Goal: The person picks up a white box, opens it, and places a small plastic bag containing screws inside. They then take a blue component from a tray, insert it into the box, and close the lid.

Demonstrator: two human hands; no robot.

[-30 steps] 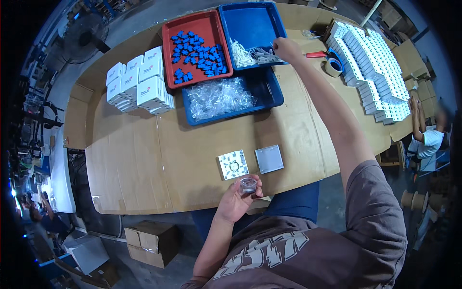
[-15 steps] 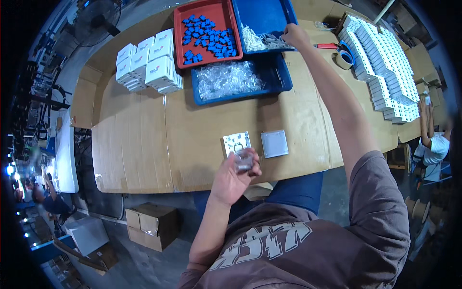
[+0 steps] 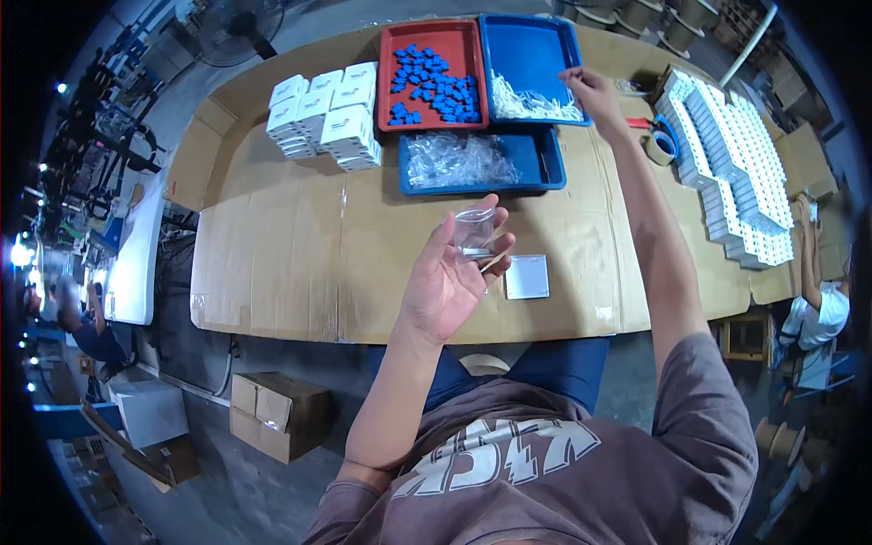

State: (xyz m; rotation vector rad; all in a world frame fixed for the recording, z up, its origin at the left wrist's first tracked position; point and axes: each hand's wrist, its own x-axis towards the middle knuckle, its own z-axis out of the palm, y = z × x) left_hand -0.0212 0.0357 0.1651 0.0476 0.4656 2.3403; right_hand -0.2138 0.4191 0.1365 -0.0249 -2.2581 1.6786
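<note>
My left hand [image 3: 447, 286] is raised above the near part of the table, palm up, its fingers curled round a small clear plastic bag [image 3: 473, 227]. Something small and whitish shows at the bag's lower end. Just right of that hand lies a square white plate [image 3: 528, 277]. My right hand [image 3: 594, 98] hovers by the right edge of a blue tray [image 3: 531, 41] that holds a heap of small white parts [image 3: 527, 102]. Its thumb and fingertips are brought together; whatever they pinch is too small to make out.
A red tray [image 3: 390, 68] of blue pieces stands beside the blue tray. Before them sits a lower blue tray [image 3: 549, 163] with clear bags. White boxes [image 3: 350, 127] are stacked at left, many more boxes [image 3: 740, 182] at right. A tape roll [image 3: 660, 148] lies near red-handled pliers [image 3: 640, 123].
My right hand has lifted out of the white parts toward the tray's right edge. My left hand has risen and moved forward with the bag, covering the white component-bearing piece seen before.
</note>
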